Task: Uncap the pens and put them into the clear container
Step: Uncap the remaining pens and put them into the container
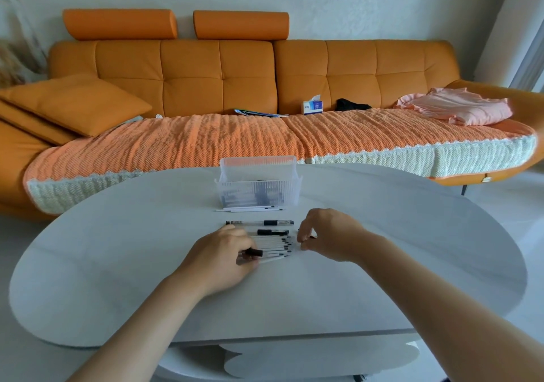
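Both hands are closed on one pen [255, 252]: the left hand [223, 253] curls its fingers round the dark grip end. The right hand [329, 234] pinches thumb and forefinger at the opposite end, though whether a cap sits between those fingertips is too small to tell. The white table [117, 263] looks smooth, so anything let slip would likely roll toward an edge. The clear container [259, 175] stands well beyond the hands near the far rim and looks light. A hurried drop could nudge it or miss its mouth, and a few thin white pens [250, 209] already lie outside it, against its near foot. The row of pens [272, 241] lies directly between the hands, so a sideways jerk as the cap gives way could scatter it. The cap, the smallest piece, could spring off if pulled too hard. The held pen spans from one hand to the other, roughly level and low over the table. It sits at the near edge of the row, with the container straight ahead of it.
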The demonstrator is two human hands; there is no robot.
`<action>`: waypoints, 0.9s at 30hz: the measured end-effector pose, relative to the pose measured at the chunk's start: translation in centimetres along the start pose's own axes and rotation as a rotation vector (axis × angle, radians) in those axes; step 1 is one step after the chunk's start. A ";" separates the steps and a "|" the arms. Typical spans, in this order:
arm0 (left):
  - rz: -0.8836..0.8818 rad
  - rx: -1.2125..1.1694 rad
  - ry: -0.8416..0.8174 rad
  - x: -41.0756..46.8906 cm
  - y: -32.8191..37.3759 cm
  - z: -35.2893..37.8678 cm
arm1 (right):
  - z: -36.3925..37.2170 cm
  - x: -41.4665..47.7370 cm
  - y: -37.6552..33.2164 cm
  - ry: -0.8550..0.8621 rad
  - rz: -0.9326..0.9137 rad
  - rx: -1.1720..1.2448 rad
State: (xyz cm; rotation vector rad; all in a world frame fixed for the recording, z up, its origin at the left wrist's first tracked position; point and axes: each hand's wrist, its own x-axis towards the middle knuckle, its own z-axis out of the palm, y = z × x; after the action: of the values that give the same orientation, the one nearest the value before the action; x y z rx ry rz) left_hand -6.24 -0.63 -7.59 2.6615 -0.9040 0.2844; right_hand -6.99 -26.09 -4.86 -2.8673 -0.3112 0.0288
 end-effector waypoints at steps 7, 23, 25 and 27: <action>-0.001 0.010 0.018 0.5 -0.2 -0.1 | -0.9 0.9 0.3 0.008 0.027 0.168; 0.002 -0.038 0.015 1.2 -1.6 -0.2 | 1.5 8.4 -1.6 0.143 0.103 -0.127; -0.005 -0.041 0.035 1.3 -1.9 -0.3 | 1.8 8.9 -1.9 0.123 0.111 -0.197; -0.013 -0.037 0.046 1.5 -2.3 -0.5 | 2.1 9.3 -2.1 0.122 0.116 -0.280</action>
State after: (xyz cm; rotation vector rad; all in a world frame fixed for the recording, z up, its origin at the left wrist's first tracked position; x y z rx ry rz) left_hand -3.71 0.41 -7.28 2.6154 -0.8694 0.3213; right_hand 1.53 -21.59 -6.25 -3.1433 -0.1334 -0.1820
